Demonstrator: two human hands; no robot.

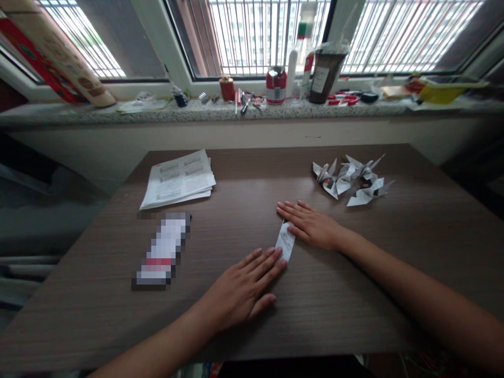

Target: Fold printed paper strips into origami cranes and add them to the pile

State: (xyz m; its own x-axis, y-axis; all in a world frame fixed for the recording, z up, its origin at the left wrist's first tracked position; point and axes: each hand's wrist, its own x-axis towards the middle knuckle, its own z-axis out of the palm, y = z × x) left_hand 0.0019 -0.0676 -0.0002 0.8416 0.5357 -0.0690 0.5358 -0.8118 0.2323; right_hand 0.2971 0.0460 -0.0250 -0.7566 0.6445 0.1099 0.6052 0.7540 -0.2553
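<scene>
A narrow folded strip of printed paper (285, 241) lies on the brown table, slanting between my two hands. My left hand (248, 286) rests flat, its fingertips pressing the strip's near end and its thumb spread out to the side. Across the far end lies my right hand (309, 223), palm down with its fingers stretched out. Part of the strip is covered by the fingers at both ends. Beyond my right hand sits a small group of folded paper pieces (360, 176) with pointed tips.
A stack of printed sheets (179, 178) lies at the table's back left, with a blurred-out phone (163, 249) nearer me. On the stone windowsill (149, 115) stand a red can (276, 85), a dark cup with a lid (326, 76), a yellow container (443, 90) and several small items.
</scene>
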